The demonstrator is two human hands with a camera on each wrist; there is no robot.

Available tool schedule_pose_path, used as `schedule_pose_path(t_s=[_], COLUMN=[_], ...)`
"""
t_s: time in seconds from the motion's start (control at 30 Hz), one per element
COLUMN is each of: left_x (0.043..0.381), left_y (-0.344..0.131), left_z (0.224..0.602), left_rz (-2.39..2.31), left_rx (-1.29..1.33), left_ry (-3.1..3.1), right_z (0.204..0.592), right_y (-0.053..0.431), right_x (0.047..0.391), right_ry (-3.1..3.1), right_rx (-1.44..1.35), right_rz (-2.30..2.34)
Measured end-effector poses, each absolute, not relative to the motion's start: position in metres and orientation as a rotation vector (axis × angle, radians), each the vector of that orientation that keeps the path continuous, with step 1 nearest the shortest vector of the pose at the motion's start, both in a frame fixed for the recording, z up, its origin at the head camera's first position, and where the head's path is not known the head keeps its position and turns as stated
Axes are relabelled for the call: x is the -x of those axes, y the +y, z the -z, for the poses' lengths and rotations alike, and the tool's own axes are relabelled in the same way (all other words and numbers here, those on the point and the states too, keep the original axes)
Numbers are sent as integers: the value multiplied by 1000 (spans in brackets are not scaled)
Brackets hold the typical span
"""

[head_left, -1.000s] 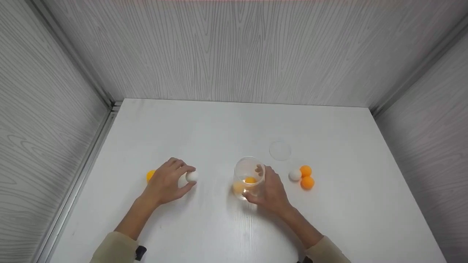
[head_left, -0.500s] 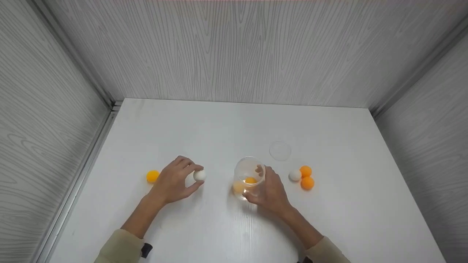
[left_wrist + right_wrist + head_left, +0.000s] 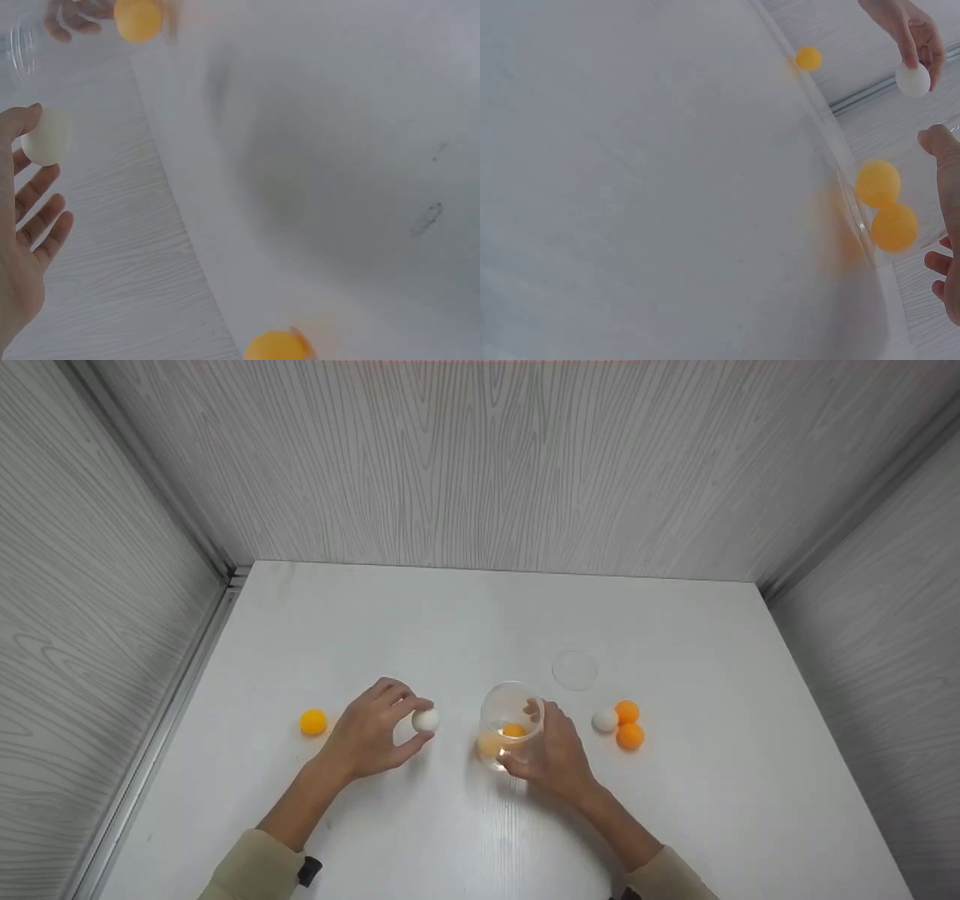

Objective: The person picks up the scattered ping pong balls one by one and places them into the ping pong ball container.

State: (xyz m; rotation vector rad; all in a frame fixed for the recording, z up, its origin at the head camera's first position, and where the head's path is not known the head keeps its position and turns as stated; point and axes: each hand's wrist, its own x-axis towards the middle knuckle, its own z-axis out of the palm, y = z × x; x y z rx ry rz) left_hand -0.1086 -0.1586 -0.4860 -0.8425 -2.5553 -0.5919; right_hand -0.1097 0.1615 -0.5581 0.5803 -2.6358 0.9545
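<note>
So the left hand [image 3: 373,731] is nearly closed, just thumb and fingertip pinching a smooth white ball [image 3: 426,721] up off the bench [image 3: 420,622], other fingers kinda loose. My guess is the light pinch sits at the ball's edges so most of it sticks out past the fingers. Right of that, the right hand [image 3: 556,751] is curled round the side of a clear plastic cup [image 3: 495,709], probably to steady it, since it looks light; it's upright, mouth up, with two orange balls [image 3: 514,731] inside. Behind the left hand's wrist side, off to its left, there's a lone yellow-orange ball [image 3: 313,721]. Just right of the right hand, a second white ball [image 3: 606,720] and two more orange balls [image 3: 631,736] huddle together, and beyond its fingers a thin clear disc [image 3: 575,670] lies flat, maybe the cup's lid set aside.
</note>
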Motion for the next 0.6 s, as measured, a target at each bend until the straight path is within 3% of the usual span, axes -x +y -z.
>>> schedule_pose_path(t_s=[0.6], left_x=[104], left_y=[-147], left_z=[476], left_rz=[620], left_rx=[890], left_ry=[-2486], right_z=[558], right_y=[161], right_x=[109], right_ry=[-2604], right_rx=[-594], right_rz=[-933])
